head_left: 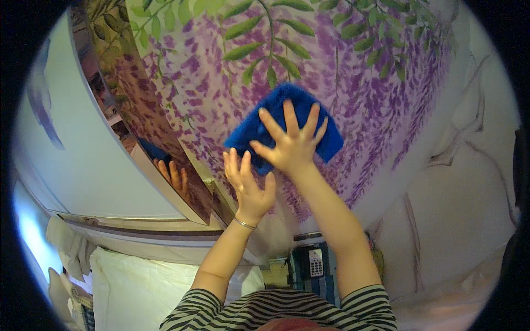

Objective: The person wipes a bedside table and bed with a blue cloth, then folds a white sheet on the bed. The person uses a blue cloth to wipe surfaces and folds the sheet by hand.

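A blue cloth (326,138) lies flat against a wall painted with hanging purple blossoms (375,105) and green leaves. My right hand (295,143) is spread on the cloth, palm down and fingers apart, pressing it to the painted surface. Just below the cloth's lower left edge is my left hand (248,190), its fingers stretched out and nothing in it. The left fingertips come close to the cloth; whether they touch it I cannot tell. A thin bracelet (244,224) circles my left wrist.
On the left, a narrow mirror strip (193,193) reflects a hand and the blue cloth, beside a pale panel (88,149). Below are a white pillow-like thing (138,287) and a dark blue case (301,265) with a remote control (316,263). Painted branches (475,99) run down the right wall.
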The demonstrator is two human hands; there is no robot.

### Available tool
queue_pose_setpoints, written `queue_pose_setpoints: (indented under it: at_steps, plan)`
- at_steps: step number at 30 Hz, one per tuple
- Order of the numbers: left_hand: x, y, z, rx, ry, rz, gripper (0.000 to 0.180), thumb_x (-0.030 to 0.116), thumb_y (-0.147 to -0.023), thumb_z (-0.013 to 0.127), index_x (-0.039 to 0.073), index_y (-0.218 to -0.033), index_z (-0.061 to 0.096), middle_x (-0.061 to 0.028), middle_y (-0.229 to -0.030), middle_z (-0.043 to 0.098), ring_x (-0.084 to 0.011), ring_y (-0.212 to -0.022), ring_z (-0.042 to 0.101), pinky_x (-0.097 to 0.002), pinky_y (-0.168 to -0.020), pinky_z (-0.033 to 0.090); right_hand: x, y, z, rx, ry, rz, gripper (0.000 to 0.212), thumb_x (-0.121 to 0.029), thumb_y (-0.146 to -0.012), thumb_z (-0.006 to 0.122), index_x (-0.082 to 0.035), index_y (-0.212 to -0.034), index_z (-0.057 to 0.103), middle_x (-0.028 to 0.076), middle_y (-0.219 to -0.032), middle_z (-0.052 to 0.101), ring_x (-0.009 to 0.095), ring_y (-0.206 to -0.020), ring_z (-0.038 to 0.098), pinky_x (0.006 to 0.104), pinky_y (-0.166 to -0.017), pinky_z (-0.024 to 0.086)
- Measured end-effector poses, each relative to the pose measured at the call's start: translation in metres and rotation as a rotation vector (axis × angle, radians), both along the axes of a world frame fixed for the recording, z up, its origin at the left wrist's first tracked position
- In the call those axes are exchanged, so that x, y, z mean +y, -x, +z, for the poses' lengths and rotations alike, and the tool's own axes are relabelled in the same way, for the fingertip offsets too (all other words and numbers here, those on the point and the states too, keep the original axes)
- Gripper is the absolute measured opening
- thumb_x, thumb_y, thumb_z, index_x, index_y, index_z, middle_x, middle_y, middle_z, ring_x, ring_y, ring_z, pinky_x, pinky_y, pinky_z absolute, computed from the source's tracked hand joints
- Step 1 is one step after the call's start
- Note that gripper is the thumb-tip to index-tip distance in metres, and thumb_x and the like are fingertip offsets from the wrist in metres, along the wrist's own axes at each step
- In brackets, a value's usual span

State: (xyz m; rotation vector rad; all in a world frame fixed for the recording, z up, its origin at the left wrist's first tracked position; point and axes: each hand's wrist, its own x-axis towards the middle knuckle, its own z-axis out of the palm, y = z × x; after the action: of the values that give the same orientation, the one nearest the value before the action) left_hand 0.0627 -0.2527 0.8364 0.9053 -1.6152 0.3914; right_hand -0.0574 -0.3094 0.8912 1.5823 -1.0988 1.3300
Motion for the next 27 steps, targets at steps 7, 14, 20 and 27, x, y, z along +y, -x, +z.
queue_pose_setpoints:
  at_steps: [7, 14, 20, 27]
  plan:
    - [0.009, 0.008, -0.081, -0.285, -0.456, -0.155, 0.07, 0.028, -0.084, 0.059, 0.001, -0.14, 0.029, -0.0267, -0.148, 0.019, -0.0467, -0.138, 0.013, -0.0626, -0.105, 0.011, 0.0, 0.015, -0.209, 0.04, -0.134, -0.082, 0.051, -0.065, -0.082, 0.048, -0.041, -0.127, 0.053, 0.003, -0.142, 0.031, 0.046, -0.135, 0.012, 0.0683, -0.101, 0.012]
    - [-0.019, 0.016, -0.004, -0.407, -0.202, 0.073, 0.068, 0.034, -0.081, 0.059, 0.007, -0.14, 0.036, -0.021, -0.149, 0.025, -0.0406, -0.139, 0.017, -0.0645, -0.102, 0.013, -0.001, 0.02, -0.057, -0.095, -0.101, -0.09, 0.046, -0.053, -0.077, 0.058, -0.044, -0.122, 0.056, 0.003, -0.144, 0.034, 0.048, -0.128, 0.025, 0.0681, -0.097, 0.021]
    - [-0.048, 0.063, 0.085, -0.339, 0.078, 0.077, 0.064, 0.041, -0.084, 0.055, 0.011, -0.139, 0.041, -0.0137, -0.15, 0.026, -0.0352, -0.141, 0.013, -0.0545, -0.109, -0.001, -0.014, 0.07, 0.041, -0.174, 0.054, -0.008, 0.073, -0.054, -0.069, 0.066, -0.035, -0.136, 0.043, 0.001, -0.147, 0.031, 0.046, -0.133, 0.02, 0.0678, -0.099, 0.018]
    - [-0.034, 0.036, -0.076, -0.651, -0.13, 0.125, 0.065, 0.046, -0.081, 0.056, 0.007, -0.132, 0.047, -0.0213, -0.144, 0.032, -0.0435, -0.136, 0.019, -0.0577, -0.106, 0.018, -0.001, 0.043, -0.151, -0.293, -0.181, -0.145, 0.05, -0.05, -0.076, 0.061, -0.03, -0.121, 0.054, 0.013, -0.134, 0.037, 0.053, -0.126, 0.023, 0.0704, -0.096, 0.02]
